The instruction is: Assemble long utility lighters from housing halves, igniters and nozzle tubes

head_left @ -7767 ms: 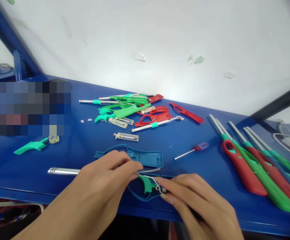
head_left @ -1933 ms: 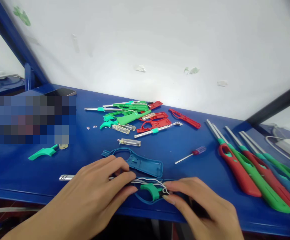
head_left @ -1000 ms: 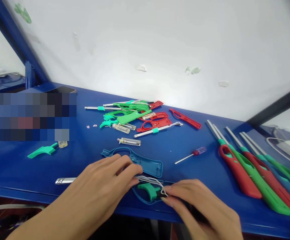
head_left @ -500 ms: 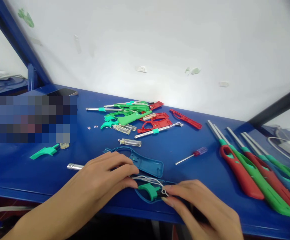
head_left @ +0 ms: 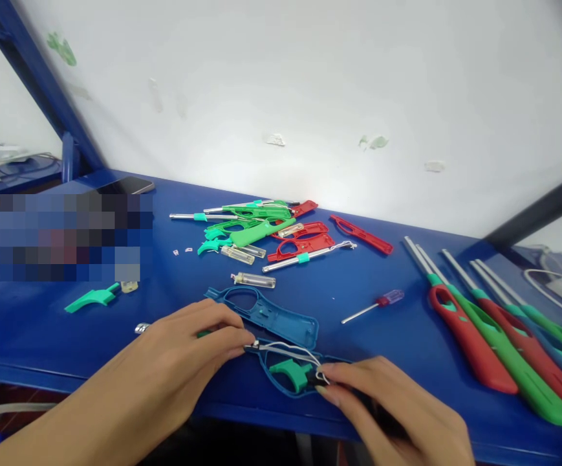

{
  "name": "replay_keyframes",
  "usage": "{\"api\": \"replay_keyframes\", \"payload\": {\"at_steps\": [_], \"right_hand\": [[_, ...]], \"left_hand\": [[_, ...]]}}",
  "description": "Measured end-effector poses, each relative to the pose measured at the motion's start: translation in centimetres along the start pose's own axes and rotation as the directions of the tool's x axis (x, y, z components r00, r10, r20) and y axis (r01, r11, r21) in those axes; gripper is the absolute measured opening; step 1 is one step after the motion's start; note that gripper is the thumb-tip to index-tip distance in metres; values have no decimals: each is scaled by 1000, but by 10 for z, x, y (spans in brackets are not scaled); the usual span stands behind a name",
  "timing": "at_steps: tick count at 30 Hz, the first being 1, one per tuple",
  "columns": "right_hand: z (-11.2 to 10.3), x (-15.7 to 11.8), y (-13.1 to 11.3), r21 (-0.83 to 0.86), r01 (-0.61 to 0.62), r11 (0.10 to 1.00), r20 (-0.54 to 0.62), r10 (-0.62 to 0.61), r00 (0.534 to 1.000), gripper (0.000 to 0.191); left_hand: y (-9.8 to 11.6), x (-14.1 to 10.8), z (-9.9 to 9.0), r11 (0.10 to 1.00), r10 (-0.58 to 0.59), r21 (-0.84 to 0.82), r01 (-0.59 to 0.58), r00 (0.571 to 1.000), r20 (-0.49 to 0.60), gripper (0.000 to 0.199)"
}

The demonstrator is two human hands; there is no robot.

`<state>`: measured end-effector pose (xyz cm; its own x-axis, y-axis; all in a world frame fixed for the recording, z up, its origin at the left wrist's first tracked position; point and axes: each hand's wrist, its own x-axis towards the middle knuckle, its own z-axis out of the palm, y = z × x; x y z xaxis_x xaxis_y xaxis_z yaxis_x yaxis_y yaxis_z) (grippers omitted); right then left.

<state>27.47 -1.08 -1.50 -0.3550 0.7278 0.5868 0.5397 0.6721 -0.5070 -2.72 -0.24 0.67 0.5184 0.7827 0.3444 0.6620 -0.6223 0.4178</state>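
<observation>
- At 8–9 o'clock (dial read from mid-view): loose green trigger piece [head_left: 93, 298] on blue table [head_left: 178, 285], clear plastic piece [head_left: 129, 286] just beside its R end.
- 9–10: dark phone [head_left: 138, 185], part blurred out.
- Approx. 8: metal rod [head_left: 141, 328], tip showing past the hand, rest mostly hidden.
- 7–8: L hand [head_left: 178, 353], thumb & forefinger tog., clamped on rod's inner end, at front of lower blue shell half [head_left: 283, 390].
- Approx. 9: two tiny pink bits [head_left: 188, 250].
- Nr dial centre: pile of green parts [head_left: 261, 231], red shell halves [head_left: 310, 244] on its R; clear tanks [head_left: 238, 254] nr its 6 o'clock edge.
- 6: upper blue shell half [head_left: 281, 320], hollow side up, just beyond the lower one.
- Also 6, betw. both hands nr table edge: lower blue shell half w/ green trigger [head_left: 290, 374] in it, white wire [head_left: 293, 346] running along top. Resting on table or held off it, can't tell.
- Approx. 3: single red shell half [head_left: 362, 234], apart from pile.
- Approx. 4: screwdriver [head_left: 390, 298], purple/red handle.
- Approx. 5: R hand [head_left: 382, 398], thumb & forefinger tog., clamped on white wire's loop by a black part [head_left: 315, 379].
- 3–4: row of whole lighters [head_left: 475, 343], red, green, blue.
</observation>
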Motion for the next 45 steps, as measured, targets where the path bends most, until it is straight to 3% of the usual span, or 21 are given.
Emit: {"api": "replay_keyframes", "payload": {"at_steps": [7,16,24,27,40,43,45], "right_hand": [[1,0,0,2,-6,1000,-16,6,1000,14],[0,-1,0,-9,-12,1000,3,12,1000,15],[1,1,-2,-25,-14,1000,-6,14,1000,10],[1,1,-1,-21,-8,1000,-16,8,1000,14],[1,1,0,-6,2,1000,-1,-2,1000,20],[2,0,0,-6,-13,1000,-7,13,1000,18],[3,-1,0,-3,-20,1000,-10,19,1000,16]], "left_hand": [[7,7,-4,995,94,36,-92,994,-49,54],[9,6,-1,984,87,153,-92,995,44,76],[10,9,0,970,104,215,-116,992,69,71],[6,6,1,967,122,216,-136,990,74,77],[9,15,-5,968,136,203,-147,989,65,66],[13,11,-3,967,149,207,-149,989,17,67],[18,8,1,966,156,222,-137,985,-70,61]]}}
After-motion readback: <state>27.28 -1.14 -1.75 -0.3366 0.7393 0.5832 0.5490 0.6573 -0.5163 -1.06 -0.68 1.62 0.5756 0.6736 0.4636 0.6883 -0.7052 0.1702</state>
